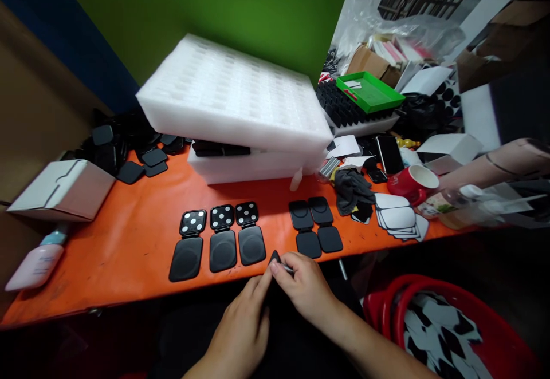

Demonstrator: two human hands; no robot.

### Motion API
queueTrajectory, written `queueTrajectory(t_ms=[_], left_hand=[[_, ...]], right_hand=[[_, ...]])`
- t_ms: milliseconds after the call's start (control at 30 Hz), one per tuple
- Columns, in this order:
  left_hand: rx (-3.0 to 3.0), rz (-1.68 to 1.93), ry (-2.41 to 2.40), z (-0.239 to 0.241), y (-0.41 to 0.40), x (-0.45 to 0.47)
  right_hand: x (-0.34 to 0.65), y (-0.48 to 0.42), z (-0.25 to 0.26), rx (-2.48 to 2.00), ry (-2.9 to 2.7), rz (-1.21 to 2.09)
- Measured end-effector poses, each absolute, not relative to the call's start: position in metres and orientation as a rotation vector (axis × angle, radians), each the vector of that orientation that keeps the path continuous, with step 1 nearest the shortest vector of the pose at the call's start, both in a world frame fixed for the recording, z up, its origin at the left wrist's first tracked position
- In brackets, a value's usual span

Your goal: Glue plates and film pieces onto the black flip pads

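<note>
**Hands.** Nearest us, the left hand point(243, 327) and right hand point(307, 290) meet over the near edge of the desk point(129, 264). The left grip is pressed together on a small black piece point(275, 257). Only one pointed corner of it shows above the fingertips, aimed away from us, so we cannot tell its long axis. The right grip pinches a thin metal tool point(289, 268) that lies crosswise and reaches the piece from the right. We cannot tell whether it touches the piece or is just beside it. Neither hand is nearer.

**Middle of the desk.** Just beyond and to the left, three dotted cases point(222, 236) lie open in a row. They are glossy black plastic in rounded squares, with white dots in the far halves. To the right lie two plain cases point(315, 227), also open. Behind these we note a limp grey cloth point(351, 189), a fanned stack of white sheets point(397, 218) and a red mug point(412, 183).

**Far side.** Two matte white foam trays point(236, 98) with gridded tops are stacked, the upper one tilted.
</note>
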State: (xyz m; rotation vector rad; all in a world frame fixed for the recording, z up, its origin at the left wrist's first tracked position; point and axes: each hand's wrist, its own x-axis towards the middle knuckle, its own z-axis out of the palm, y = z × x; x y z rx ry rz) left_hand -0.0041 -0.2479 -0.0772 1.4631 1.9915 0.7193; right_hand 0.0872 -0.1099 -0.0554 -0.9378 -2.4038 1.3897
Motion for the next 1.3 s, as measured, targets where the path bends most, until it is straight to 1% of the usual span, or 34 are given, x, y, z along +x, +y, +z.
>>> queueTrajectory(t_ms=[133, 267, 333, 400, 500, 567, 633, 733, 833, 933, 1100, 1200, 1300], left_hand=[[1.391, 0.769, 1.984, -0.074, -0.246, -0.005], [1.154, 0.874, 1.924, -0.072, -0.24, -0.005], [0.973, 0.977, 1.886, -0.071, -0.235, -0.007], [0.772, 1.119, 1.838, -0.07, -0.232, -0.011], [0.527, 1.302, 1.716, -0.068, -0.229, -0.018], [0.47, 1.353, 1.685, -0.066, -0.231, -0.021], [0.521, 1.371, 1.744, -0.065, -0.234, -0.021], [0.769, 1.334, 1.893, -0.066, -0.241, -0.017], [1.108, 1.235, 2.03, -0.069, -0.248, -0.016], [1.443, 1.162, 2.112, -0.071, -0.252, -0.018], [1.781, 1.073, 2.126, -0.07, -0.254, -0.016], [1.786, 1.027, 2.084, -0.068, -0.254, -0.013], [1.771, 1.038, 2.039, -0.067, -0.253, -0.01]], right_hand=[[0.086, -0.113, -0.061, -0.953, -2.339, 1.43], [0.08, -0.121, -0.058, -0.926, -2.253, 1.501], [0.077, -0.124, -0.054, -0.823, -2.181, 1.653], [0.075, -0.124, -0.051, -0.749, -2.019, 1.912], [0.076, -0.121, -0.05, -0.792, -1.73, 2.287], [0.078, -0.119, -0.05, -0.836, -1.715, 2.355], [0.08, -0.118, -0.05, -0.84, -1.833, 2.252], [0.082, -0.12, -0.047, -0.843, -1.948, 2.066], [0.084, -0.121, -0.047, -0.883, -1.937, 2.049], [0.087, -0.122, -0.05, -0.92, -1.837, 2.197], [0.096, -0.122, -0.052, -1.045, -1.432, 2.619], [0.1, -0.121, -0.05, -1.032, -1.241, 2.718], [0.1, -0.122, -0.048, -0.989, -1.065, 2.744]])
